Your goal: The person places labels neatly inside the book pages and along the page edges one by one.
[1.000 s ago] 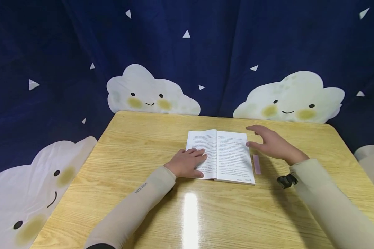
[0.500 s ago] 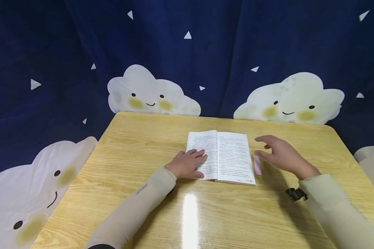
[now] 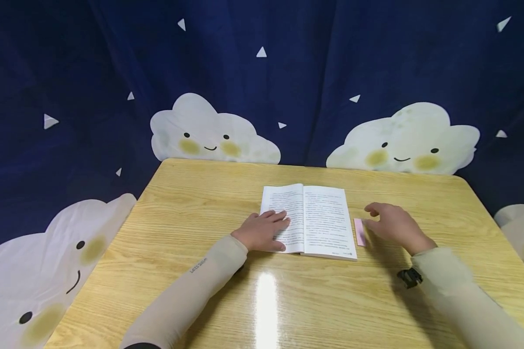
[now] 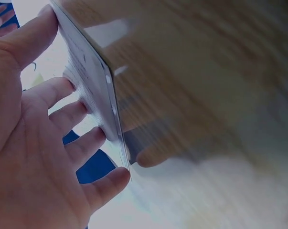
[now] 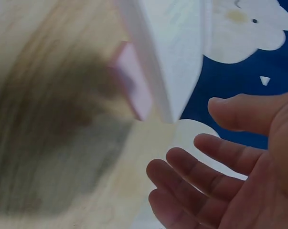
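An open book [image 3: 327, 223] lies on the wooden table with printed pages facing up. My left hand [image 3: 264, 231] rests spread on its left page; in the left wrist view the fingertips [image 4: 116, 179] touch the page near the book's edge. Just right of the book lies a small pink strip [image 3: 360, 232], which in the right wrist view shows as a flat pink bar [image 5: 133, 81] beside the book. My right hand [image 3: 395, 227] hovers at the strip's right side, fingers loosely bent and holding nothing, its thumb tip close to the strip's upper end.
The light wooden table [image 3: 192, 203] reaches back to a dark blue curtain [image 3: 305, 72] printed with smiling clouds and white triangles. A bright light reflection crosses the table in front of the book. A black band with a small device [image 3: 409, 277] sits at the right wrist.
My right hand has moved from the book's upper right edge, rightward and toward me, to beside the pink strip. The left hand and the book stay in place.
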A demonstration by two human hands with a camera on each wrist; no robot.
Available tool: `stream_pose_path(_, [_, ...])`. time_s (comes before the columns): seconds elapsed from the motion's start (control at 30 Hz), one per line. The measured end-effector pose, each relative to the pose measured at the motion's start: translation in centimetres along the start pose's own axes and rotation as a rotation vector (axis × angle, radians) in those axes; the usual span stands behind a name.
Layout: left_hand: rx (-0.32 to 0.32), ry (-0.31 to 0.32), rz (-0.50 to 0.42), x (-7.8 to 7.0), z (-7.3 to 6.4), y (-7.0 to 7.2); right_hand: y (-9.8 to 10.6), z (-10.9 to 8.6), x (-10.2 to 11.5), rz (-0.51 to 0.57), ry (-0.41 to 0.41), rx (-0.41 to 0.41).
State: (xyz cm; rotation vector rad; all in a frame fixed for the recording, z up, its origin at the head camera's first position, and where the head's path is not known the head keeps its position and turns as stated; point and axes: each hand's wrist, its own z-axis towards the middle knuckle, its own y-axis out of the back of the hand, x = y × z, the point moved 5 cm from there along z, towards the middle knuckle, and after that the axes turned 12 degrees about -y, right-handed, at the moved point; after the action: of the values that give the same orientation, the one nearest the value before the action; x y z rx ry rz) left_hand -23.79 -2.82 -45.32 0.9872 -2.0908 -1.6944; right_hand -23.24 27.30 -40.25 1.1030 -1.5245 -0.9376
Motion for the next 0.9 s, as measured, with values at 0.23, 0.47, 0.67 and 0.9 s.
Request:
stream_pose_path(0.23, [0.015,0.013,0.014,0.0,0.3,0.1,-1.5,1.0,-0.7,-0.054,-0.063,0.052])
stream_pose_path(0.47, [0.004,0.019,0.013,-0.1,0.3,0.2,-2.7,1.2,-1.0,-0.072,-0.107,0.078])
stream_pose_path(0.67, [0.000,0.020,0.006,-0.2,0.3,0.2,-2.9,1.1,-0.9,-0.055,-0.152,0.098])
stream_pose_path(0.9, [0.008,0.025,-0.002,-0.2,0.3,0.3,-3.2,1.1,-0.7,-0.060,-0.156,0.112])
